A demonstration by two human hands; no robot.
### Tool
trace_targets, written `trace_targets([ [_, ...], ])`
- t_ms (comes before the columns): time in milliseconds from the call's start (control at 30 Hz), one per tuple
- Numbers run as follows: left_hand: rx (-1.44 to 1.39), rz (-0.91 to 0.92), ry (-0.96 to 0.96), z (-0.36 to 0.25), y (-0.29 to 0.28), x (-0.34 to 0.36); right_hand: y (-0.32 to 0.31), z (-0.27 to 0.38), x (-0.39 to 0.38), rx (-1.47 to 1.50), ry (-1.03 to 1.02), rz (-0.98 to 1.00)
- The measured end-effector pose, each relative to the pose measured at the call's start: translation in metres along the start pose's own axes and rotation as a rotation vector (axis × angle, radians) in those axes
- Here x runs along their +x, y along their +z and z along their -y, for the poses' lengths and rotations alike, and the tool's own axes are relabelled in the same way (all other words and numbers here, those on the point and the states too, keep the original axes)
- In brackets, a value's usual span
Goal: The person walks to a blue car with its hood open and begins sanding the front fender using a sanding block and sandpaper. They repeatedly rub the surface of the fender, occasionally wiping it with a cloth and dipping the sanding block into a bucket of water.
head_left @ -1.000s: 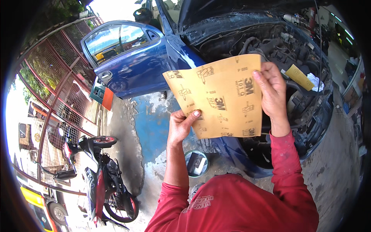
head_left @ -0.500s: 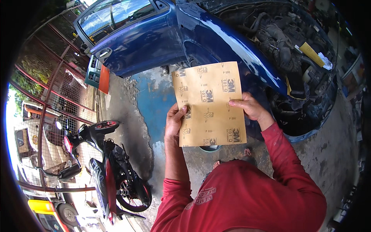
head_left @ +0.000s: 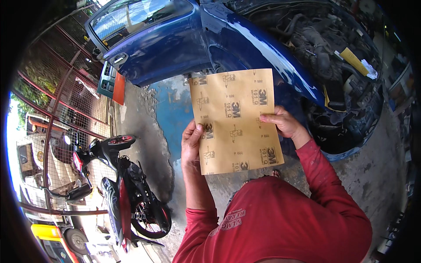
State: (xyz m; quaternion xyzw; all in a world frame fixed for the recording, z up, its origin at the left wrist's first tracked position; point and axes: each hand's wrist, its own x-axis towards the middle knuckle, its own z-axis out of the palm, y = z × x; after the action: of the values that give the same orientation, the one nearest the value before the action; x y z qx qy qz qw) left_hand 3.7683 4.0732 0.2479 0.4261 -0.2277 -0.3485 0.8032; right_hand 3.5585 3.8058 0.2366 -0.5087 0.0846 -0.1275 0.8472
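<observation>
A tan sheet of sandpaper (head_left: pixel 234 144), its printed paper back facing me, is held up in front of my chest. My left hand (head_left: pixel 191 139) grips its left edge, thumb on the face and fingers behind. On the opposite edge, my right hand (head_left: pixel 286 123) pinches the paper the same way, a little higher up. The sheet is nearly flat with a slight bend, and its other side is hidden.
Ahead stands a blue car (head_left: pixel 166 55) with an exposed engine bay (head_left: pixel 315 48) at the right. A yellow sheet (head_left: pixel 354 61) lies there. A motorcycle (head_left: pixel 127 193) stands left, by a wire-mesh fence (head_left: pixel 59 105). A green and orange panel (head_left: pixel 109 83) is near the car door.
My left hand has shifted left and slightly down, taking the sandpaper's left side along. The sheet looks wider and its lower edge sits lower. My right hand has barely moved.
</observation>
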Motion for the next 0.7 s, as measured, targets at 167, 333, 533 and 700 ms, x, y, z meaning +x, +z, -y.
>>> trace_targets([
  [167,-0.596,0.187,0.033,0.027,0.024,0.0,0.013,-0.009,0.002,-0.002,-0.291,-0.304],
  [333,-0.142,-0.098,-0.079,0.046,0.037,-0.002,0.008,-0.01,-0.022,-1.14,-0.744,-0.169],
  [533,0.247,-0.228,0.131,0.05,0.046,-0.012,0.007,-0.01,-0.073,-1.274,-0.546,0.095],
  [700,0.322,-0.261,0.081,0.054,0.061,-0.021,-0.005,-0.001,-0.086,-0.698,-0.051,0.327],
])
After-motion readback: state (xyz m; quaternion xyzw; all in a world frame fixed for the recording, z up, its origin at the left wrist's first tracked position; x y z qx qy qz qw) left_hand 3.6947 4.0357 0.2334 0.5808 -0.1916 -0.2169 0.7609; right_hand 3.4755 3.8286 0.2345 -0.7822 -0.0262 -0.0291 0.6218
